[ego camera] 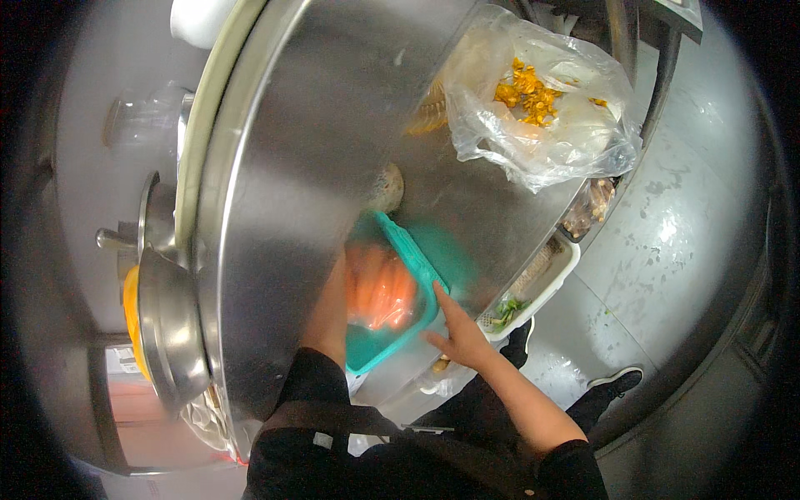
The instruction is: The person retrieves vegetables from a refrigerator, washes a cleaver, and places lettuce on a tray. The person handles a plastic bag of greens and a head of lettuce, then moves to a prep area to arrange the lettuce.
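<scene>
A teal plastic basket [406,250] stands on the metal shelf below the counter, partly hidden by the counter's edge. Carrots in a clear plastic bag [381,290] lie inside it. My right hand [459,328] is at the basket's right side, its fingertips touching the rim and its thumb apart. My left forearm reaches in under the counter at the basket's left; the left hand itself is hidden. Beyond the basket, a pale rounded thing [389,187] is partly covered by the counter.
A stainless steel counter [294,156] overhangs the shelf. A clear plastic bag [500,140] with orange-yellow pieces is at the upper right. A white basket [565,269] with green leaves sits low at the right, near my shoes. Metal bowls [175,331] stand at the left.
</scene>
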Demonstrator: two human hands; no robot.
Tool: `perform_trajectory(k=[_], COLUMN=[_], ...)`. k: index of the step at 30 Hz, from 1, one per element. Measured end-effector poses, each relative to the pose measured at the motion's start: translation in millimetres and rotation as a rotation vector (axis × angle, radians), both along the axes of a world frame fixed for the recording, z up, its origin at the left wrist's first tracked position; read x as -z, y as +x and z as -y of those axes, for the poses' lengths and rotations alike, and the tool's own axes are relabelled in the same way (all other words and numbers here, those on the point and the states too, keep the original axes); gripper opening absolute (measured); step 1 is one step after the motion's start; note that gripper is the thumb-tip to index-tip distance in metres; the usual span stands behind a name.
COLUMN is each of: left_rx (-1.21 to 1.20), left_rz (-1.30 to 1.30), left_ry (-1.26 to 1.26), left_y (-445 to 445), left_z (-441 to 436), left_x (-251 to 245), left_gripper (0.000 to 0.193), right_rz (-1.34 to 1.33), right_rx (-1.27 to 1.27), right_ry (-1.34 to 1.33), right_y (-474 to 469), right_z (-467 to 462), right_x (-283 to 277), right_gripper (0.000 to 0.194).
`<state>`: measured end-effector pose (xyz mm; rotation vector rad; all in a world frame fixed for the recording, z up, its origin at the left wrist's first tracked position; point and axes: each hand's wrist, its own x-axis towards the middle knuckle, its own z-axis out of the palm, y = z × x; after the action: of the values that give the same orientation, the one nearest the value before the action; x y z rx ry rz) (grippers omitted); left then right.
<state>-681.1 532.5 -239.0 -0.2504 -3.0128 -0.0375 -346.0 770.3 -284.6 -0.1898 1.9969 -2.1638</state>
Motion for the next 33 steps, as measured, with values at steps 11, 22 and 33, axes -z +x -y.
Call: perform_trajectory(k=[11,22,33], left_rx=[-0.142,-0.072,-0.05], left_rz=[0.04,-0.303,0.087], left_ry=[0.259,-0.027,0.29], left_y=[75,81,189], left_z=[-141,-155,-207], left_x=[-38,1,-38], left_gripper=[0.059,0.047,0.043], right_rz=[0.023,0.029,0.352], right_rx=[-0.119,-0.184,0.084], right_ry=[0.015,-0.007,-0.309], right_y=[-1,-23,0], right_z=[-4,3,-36], right_x=[18,6,55], right_gripper=[0.089,0.089,0.081])
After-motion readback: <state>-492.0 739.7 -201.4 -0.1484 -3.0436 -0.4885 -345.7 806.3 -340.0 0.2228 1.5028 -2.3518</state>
